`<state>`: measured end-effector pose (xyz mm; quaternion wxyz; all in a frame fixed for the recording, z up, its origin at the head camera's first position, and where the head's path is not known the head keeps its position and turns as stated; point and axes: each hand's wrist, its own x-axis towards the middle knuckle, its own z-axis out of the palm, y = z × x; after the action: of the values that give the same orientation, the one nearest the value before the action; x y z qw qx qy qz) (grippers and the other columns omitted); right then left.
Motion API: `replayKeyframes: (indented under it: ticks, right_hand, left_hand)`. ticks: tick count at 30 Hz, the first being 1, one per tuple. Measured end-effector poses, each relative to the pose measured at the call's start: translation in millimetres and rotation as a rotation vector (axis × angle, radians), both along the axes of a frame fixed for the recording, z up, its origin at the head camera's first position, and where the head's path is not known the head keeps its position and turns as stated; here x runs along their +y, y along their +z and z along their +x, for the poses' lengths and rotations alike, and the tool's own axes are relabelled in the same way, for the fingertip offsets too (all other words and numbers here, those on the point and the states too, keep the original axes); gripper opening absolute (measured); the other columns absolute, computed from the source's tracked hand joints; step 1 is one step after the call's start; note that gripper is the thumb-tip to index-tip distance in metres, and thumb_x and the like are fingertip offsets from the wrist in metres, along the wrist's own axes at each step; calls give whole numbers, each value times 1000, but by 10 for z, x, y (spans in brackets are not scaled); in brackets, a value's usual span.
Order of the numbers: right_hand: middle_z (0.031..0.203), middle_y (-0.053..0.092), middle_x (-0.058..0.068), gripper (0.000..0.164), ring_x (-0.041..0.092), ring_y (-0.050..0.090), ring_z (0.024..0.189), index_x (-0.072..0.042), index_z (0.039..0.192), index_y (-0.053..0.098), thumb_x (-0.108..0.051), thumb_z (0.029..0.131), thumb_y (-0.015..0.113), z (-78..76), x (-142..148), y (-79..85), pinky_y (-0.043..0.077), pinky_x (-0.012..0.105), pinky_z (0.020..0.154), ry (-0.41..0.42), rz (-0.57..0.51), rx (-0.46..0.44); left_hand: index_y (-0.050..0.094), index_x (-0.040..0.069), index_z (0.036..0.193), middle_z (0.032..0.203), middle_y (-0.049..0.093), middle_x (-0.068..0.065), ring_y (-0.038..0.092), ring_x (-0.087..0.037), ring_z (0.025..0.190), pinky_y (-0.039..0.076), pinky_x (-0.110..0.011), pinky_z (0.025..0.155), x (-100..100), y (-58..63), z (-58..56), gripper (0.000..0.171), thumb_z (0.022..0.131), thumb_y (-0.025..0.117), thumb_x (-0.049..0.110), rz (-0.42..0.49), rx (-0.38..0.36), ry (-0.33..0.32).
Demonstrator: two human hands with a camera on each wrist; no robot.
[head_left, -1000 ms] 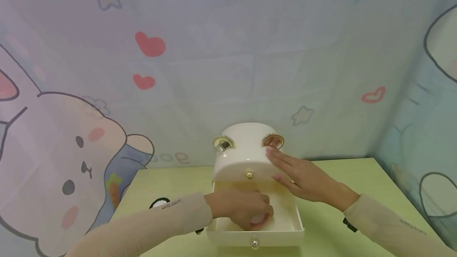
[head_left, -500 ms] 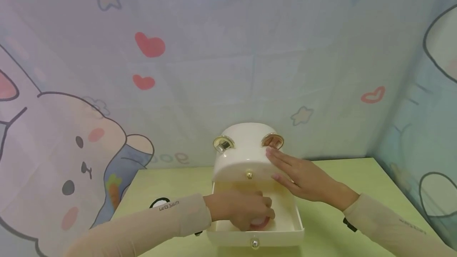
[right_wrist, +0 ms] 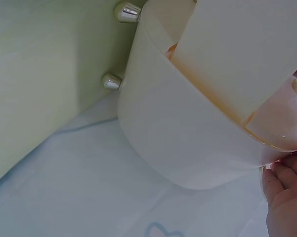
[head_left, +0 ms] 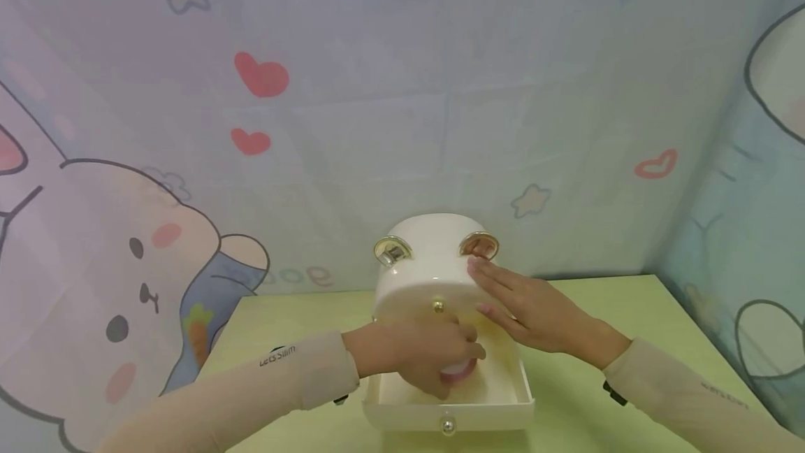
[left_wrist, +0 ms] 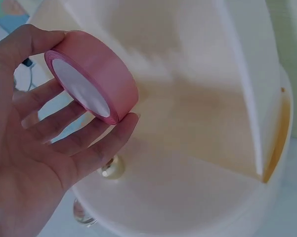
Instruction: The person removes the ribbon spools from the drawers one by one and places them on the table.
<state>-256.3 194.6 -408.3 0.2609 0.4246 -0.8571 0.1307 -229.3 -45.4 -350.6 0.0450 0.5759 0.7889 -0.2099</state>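
My left hand holds a roll of pink ribbon over the pulled-out drawer of a white storage box. In the left wrist view, the thumb presses the roll's upper edge and the fingertips support its lower side; its round side is white. The drawer is cream inside, with a small round knob on its front. My right hand lies with extended fingers against the box's upper right side, fingertips beside a gold-rimmed round ear. The right wrist view shows these fingers at the box's edge.
The box stands on a light green table near a cartoon-printed cloth backdrop. A second gold-rimmed ear and an upper gold knob stick out from the box. Small metallic feet show on its underside.
My left hand has risen slightly with the ribbon roll, away from the drawer's front wall toward the box. The right hand stays against the box. The head view has shifted a little.
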Motion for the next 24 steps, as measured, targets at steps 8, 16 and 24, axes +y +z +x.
replayKeyframes:
  ticks: [8,16,24]
  right_hand:
    - [162,49,15,61,31,56,144,-5,159,44,-28,105,61,-11,12,-3,57,46,104,17,4,13]
    - [161,50,16,59,32,58,141,-4,158,45,-29,107,60,-19,27,22,58,45,101,16,1,24]
    - [164,46,14,62,30,56,144,-7,160,41,-28,106,61,9,-4,30,58,45,102,-8,12,-51]
  left_hand:
    - [58,28,145,133,62,6,62,-11,108,53,-21,90,-30,214,148,63,86,77,40,44,-54,58]
    - [59,28,143,131,61,8,63,-9,110,55,-23,90,-186,344,260,61,86,77,38,108,-61,85]
    - [62,22,136,122,65,6,62,-13,104,54,-22,87,-429,449,387,52,87,73,34,260,-5,80]
